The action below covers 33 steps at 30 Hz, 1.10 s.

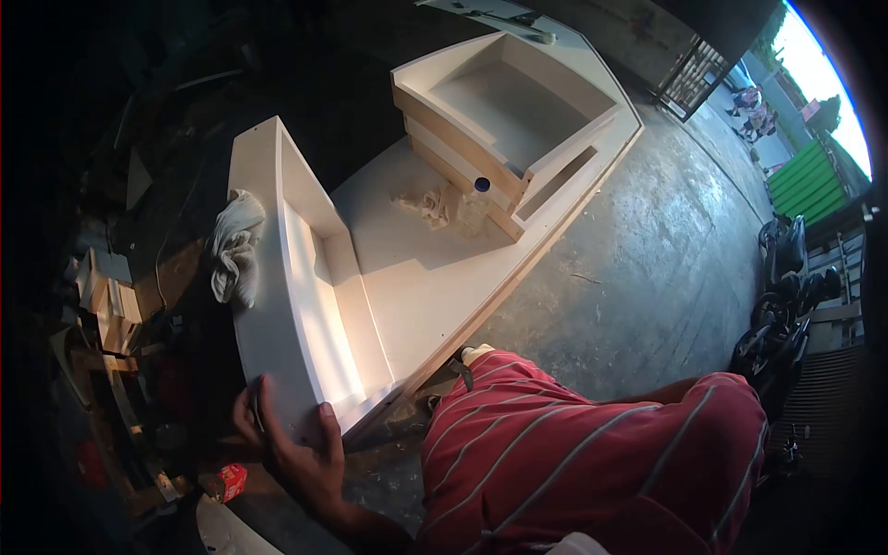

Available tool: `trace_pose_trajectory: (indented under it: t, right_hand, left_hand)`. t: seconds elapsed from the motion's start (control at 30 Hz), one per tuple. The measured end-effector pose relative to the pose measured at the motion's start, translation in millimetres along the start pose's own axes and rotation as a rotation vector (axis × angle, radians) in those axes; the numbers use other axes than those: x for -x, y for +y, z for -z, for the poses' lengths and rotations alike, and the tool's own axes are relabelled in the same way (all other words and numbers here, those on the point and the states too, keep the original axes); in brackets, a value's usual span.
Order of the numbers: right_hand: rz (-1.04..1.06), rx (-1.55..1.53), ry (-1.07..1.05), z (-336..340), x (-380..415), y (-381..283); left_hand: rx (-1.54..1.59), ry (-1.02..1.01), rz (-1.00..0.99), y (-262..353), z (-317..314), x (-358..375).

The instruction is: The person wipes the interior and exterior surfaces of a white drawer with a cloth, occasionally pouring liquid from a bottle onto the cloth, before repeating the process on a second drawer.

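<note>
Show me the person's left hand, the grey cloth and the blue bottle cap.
Left hand (307, 468): head view, on the back of the hand.
Grey cloth (238, 242): head view, on its crumpled middle.
Blue bottle cap (482, 185): head view, on its top.

Person in a loose red shirt (592, 453), thin pale slanting stripes, soft folds, bare left hand (301, 458) without glove.

1. Left hand (303, 464): back toward the camera, thumb and fingers spread well apart.
2. Left thumb (330, 431): extended, pointing up the view.
3. Left index finger (266, 401): extended; neighbouring finger (244, 418) bent beside it.
4. Left forearm (365, 525): slanting up from the lower edge.
5. Right forearm (643, 395): partly visible; right hand hidden.
</note>
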State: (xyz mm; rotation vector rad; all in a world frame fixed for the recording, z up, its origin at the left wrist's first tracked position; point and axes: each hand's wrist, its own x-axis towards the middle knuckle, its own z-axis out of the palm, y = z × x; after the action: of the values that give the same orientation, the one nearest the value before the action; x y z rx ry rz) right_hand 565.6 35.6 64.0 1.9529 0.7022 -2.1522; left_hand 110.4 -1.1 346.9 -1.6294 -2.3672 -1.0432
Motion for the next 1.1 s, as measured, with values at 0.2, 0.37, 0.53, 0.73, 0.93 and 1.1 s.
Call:
trace_pose_trajectory:
  t: [0.2,0.37,0.53,0.73,0.93,1.1]
  right_hand:
    - [0.109,-0.121,0.061,-3,4,-10]
    - [0.338,0.535,0.141,-6,35,-36]
    - [0.173,0.642,-0.128,22,17,-31]
    - [-0.215,1.035,-0.321,37,3,-15]
    - [-0.282,1.091,-0.402,35,25,-13]
    - [-0.312,1.126,-0.451,37,51,-26]
  left_hand:
    - [-0.068,0.000,-0.012,1,-1,2]
    - [-0.069,0.001,-0.015,-1,-2,3]
    - [-0.036,0.011,-0.028,-2,-3,3]
    - [-0.045,0.009,-0.026,-3,-4,3]
    - [-0.071,0.017,-0.038,-4,-4,4]
    - [-0.057,0.011,-0.026,-3,-3,3]
